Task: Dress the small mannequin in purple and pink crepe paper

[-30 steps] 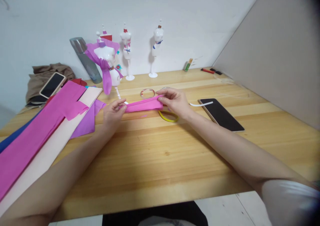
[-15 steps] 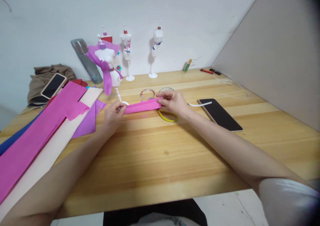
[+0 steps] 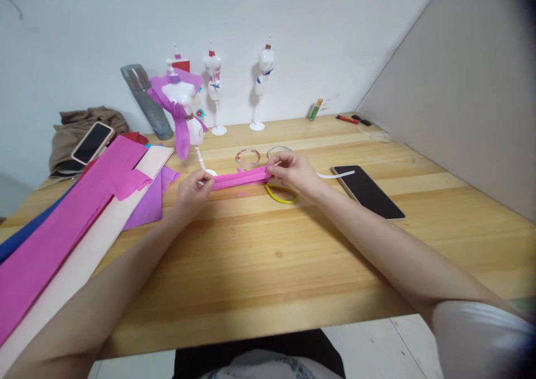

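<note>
A folded pink strip of crepe paper (image 3: 240,178) is stretched level above the table between my two hands. My left hand (image 3: 195,189) pinches its left end, and my right hand (image 3: 291,172) pinches the right end between thumb and fingers. Just below my right hand lies a yellow ring (image 3: 282,195), partly covered by it. Beyond the strip are a red-and-white patterned ring (image 3: 248,157) and a silvery ring (image 3: 280,151). A small white mannequin (image 3: 180,94) draped in purple stands behind my left hand.
Long pink and cream sheets (image 3: 67,222) cover the left side, with a phone (image 3: 92,143) behind them. A grey bottle (image 3: 146,102) and more mannequins (image 3: 266,61) stand along the wall. To the right lie a dark tablet or phone (image 3: 368,192) and a white strip (image 3: 337,175).
The pink strip looks narrower and more creased along its length. Both hands keep their pinch on its ends, and the view has shifted slightly.
</note>
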Motion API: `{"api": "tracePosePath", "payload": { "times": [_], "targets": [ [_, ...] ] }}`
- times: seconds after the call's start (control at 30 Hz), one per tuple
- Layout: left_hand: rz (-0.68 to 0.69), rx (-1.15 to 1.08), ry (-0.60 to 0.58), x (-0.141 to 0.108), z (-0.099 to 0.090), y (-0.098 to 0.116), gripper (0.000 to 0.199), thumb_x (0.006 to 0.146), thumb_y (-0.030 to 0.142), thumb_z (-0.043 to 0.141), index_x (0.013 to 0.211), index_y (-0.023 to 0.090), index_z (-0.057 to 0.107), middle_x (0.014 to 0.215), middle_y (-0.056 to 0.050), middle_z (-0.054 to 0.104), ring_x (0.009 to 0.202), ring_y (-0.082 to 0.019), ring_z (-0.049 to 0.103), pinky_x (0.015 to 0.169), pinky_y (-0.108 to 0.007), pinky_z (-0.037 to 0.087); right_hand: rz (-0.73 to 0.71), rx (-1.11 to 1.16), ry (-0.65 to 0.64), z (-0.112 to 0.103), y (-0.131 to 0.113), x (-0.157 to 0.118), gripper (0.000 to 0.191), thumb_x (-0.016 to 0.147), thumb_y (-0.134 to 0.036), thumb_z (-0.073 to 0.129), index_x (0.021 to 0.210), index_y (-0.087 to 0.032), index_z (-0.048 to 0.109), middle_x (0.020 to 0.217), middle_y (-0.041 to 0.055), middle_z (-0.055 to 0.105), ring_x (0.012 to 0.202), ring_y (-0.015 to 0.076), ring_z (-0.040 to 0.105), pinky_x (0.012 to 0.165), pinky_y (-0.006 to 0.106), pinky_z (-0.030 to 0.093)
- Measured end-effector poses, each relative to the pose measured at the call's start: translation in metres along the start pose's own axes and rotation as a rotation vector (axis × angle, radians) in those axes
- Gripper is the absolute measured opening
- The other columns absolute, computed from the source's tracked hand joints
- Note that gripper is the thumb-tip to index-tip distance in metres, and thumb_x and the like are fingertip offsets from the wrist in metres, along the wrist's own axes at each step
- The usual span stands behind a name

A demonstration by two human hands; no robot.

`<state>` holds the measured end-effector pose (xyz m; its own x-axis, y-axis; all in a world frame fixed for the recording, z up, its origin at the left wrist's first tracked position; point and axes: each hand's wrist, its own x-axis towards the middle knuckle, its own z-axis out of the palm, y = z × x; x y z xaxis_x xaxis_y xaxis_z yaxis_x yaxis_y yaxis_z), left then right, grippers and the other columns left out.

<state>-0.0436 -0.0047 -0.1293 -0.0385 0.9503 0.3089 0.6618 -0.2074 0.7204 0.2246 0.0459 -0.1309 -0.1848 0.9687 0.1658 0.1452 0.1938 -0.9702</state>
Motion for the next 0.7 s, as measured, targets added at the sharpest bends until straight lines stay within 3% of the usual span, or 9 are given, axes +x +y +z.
{"api": "tracePosePath", "payload": {
  "times": [0.13, 0.4, 0.7],
  "targets": [
    [-0.035, 0.007, 0.034, -0.0005, -0.0001, 0.0027, 0.012, 0.081, 0.029, 0.060, 0.073, 0.022, 0.066, 0.064, 0.002, 0.062, 0.061, -0.016, 0.053, 0.060, -0.028, 0.040, 0.011, -0.043, 0.030, 0.0007, -0.0029, 0.0003, 0.019, 0.065, -0.034, 0.078, 0.067, -0.020, 0.066, 0.059, 0.0004, 0.062, 0.052, 0.0119, 0.050, 0.050, 0.027, 0.039],
    [0.000, -0.055, 0.035, 0.0005, -0.0005, -0.0028, 0.009, 0.078, 0.024, 0.061, 0.075, 0.024, 0.069, 0.070, 0.001, 0.066, 0.064, -0.017, 0.056, 0.063, -0.029, 0.043, -0.009, 0.014, 0.013, 0.0006, -0.0026, 0.0042, 0.016, 0.061, -0.032, 0.079, 0.064, -0.020, 0.068, 0.064, 0.0025, 0.067, 0.060, 0.0146, 0.057, 0.056, 0.029, 0.047],
    [-0.130, -0.076, 0.040, 0.0003, -0.0031, 0.0006, 0.014, 0.079, 0.025, 0.062, 0.065, 0.022, 0.063, 0.058, 0.005, 0.058, 0.058, -0.013, 0.050, 0.057, -0.026, 0.039, 0.065, 0.015, -0.022, 0.0065, 0.0004, 0.0030, 0.019, 0.061, -0.036, 0.075, 0.063, -0.019, 0.066, 0.055, -0.0017, 0.057, 0.050, 0.0095, 0.041, 0.046, 0.025, 0.030]
  ]
}}
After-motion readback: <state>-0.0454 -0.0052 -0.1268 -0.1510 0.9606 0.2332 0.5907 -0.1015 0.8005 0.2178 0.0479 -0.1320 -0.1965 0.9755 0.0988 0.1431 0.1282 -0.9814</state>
